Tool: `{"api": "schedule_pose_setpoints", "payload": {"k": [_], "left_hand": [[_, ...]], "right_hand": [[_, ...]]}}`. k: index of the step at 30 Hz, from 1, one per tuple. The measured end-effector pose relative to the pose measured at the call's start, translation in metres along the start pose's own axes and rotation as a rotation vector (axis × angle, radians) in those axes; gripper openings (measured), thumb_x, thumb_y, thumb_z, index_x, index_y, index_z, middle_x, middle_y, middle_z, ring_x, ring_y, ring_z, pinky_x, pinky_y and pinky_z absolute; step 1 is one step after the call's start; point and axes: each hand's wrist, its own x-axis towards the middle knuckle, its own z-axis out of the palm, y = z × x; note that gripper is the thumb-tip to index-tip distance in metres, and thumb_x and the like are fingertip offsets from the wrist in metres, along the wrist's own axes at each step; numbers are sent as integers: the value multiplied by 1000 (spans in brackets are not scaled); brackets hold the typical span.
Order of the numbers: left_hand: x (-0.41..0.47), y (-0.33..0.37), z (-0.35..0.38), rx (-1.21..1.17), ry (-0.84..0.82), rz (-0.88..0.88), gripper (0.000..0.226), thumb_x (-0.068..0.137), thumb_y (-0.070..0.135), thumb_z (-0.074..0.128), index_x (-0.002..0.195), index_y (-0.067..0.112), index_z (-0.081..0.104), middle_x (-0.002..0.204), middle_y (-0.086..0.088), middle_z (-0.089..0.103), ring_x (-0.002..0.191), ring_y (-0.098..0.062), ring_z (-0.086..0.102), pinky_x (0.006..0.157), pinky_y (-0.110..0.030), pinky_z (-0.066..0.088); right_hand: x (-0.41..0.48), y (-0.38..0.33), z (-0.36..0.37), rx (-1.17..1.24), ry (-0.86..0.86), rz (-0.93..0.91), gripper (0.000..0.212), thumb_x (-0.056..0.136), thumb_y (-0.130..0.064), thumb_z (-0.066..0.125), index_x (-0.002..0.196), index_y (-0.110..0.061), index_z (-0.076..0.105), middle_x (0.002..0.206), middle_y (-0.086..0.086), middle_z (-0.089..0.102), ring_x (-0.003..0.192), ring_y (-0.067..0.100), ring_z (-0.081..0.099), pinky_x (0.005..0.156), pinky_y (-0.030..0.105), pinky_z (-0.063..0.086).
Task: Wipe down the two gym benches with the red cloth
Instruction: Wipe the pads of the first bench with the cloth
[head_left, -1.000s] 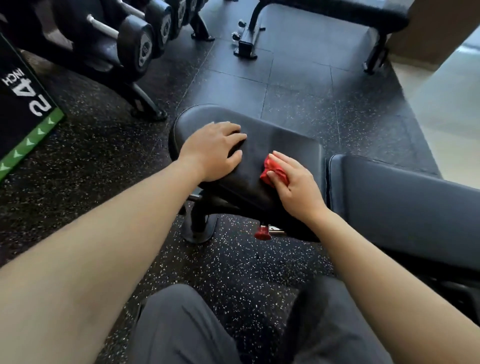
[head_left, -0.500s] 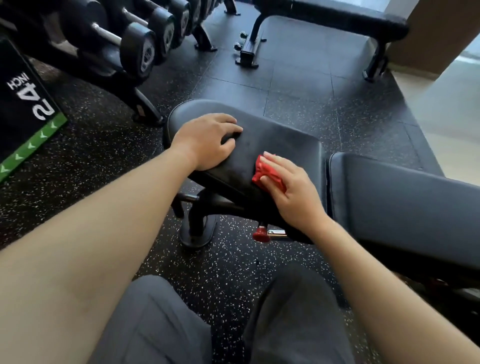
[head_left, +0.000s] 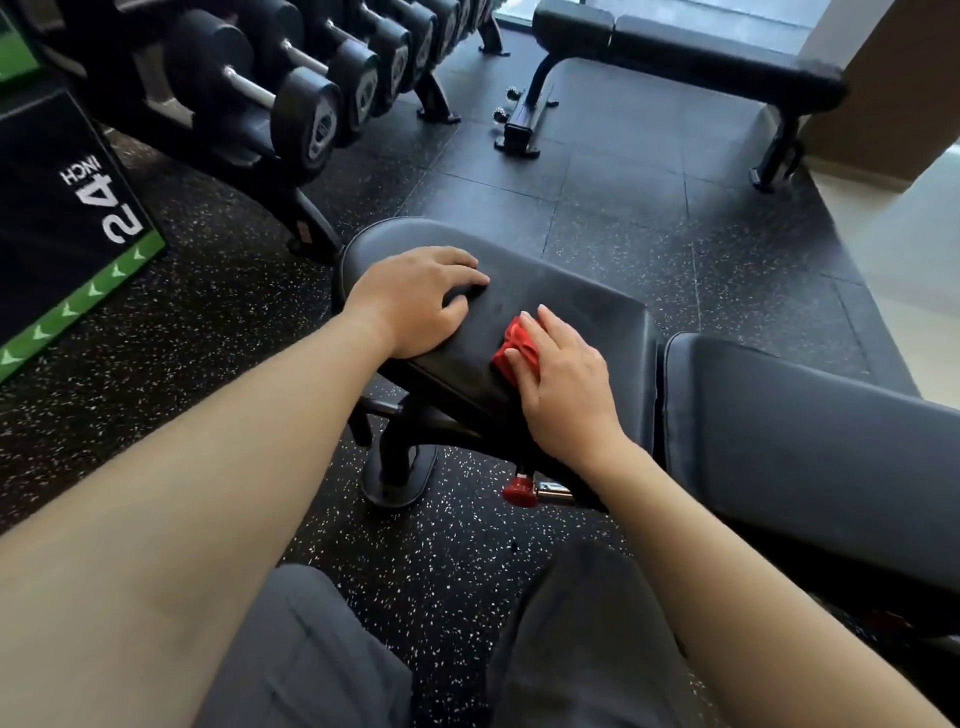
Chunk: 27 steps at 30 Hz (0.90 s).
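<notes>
Head view: right hand (head_left: 566, 395), fingers flat, presses red cloth (head_left: 514, 345) onto bench seat (head_left: 571, 306).

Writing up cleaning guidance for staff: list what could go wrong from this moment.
1. The red cloth is bunched small under the right hand, so passes are narrow and strips of the seat pad may get missed.
2. The left hand rests on that pad; the patch beneath it may go unwiped unless it shifts.
3. The cloth sits close to the pad's near edge and could slip off onto the floor.
</notes>
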Motion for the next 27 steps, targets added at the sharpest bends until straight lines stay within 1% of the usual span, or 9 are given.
{"api": "schedule_pose_setpoints", "payload": {"k": [2,6,9,13,17,19,23,25,27], "left_hand": [[0,-1,2,-8,3,-6,37,90,26,47,123,34,59,137,17,48,128,-7,42,96,-27,38],[-1,-1,3,-18,15,-1,37,90,23,47,123,31,60,138,14,49,128,-9,43,101,-29,40],[-4,0,4,43,-6,24,39,91,24,46,128,28,57,141,10,46,130,-13,41,103,-31,37],[-4,-1,2,73,-59,54,41,92,26,46,132,25,53,145,7,43,133,-17,39,108,-34,34],[-4,0,4,86,-25,39,42,91,29,46,133,26,52,144,9,44,133,-13,38,108,-31,33],[-4,1,5,84,13,18,42,90,30,47,131,27,55,142,11,46,132,-11,39,105,-27,32],[-3,1,3,36,49,-10,39,88,32,50,126,31,59,138,14,49,129,-6,42,102,-23,33],[-2,0,2,23,52,-13,38,88,33,51,125,33,59,137,16,50,129,-4,42,101,-22,33],[-1,-2,3,12,63,-18,37,87,33,51,123,34,60,136,18,50,128,-3,41,100,-21,33]], "right_hand": [[27,7,1,8,-29,21,47,97,-35,43,137,-12,44,146,12,40,135,26,35,110,41,27],[57,14,-2,49,-54,21,45,96,-33,46,137,-13,45,144,5,44,134,20,37,111,36,27],[39,12,-7,146,-22,-28,42,94,-29,52,131,-10,52,138,9,51,129,23,44,110,36,31],[-1,8,-13,208,16,-91,43,89,-34,50,125,-11,59,131,7,57,124,20,50,107,26,30],[0,8,-10,207,18,-94,45,88,-36,50,124,-11,59,131,6,57,122,22,52,105,38,39],[13,9,-7,197,27,-80,45,89,-36,49,125,-10,59,131,7,57,122,23,52,103,40,40],[54,14,0,149,16,-30,40,93,-31,52,128,-12,56,135,6,53,127,22,47,108,36,33],[78,17,3,125,14,-4,36,94,-30,52,125,-13,57,133,4,55,125,22,47,104,32,33],[99,17,5,118,11,0,30,94,-30,50,117,-14,61,126,2,59,118,24,51,97,34,37]]}}
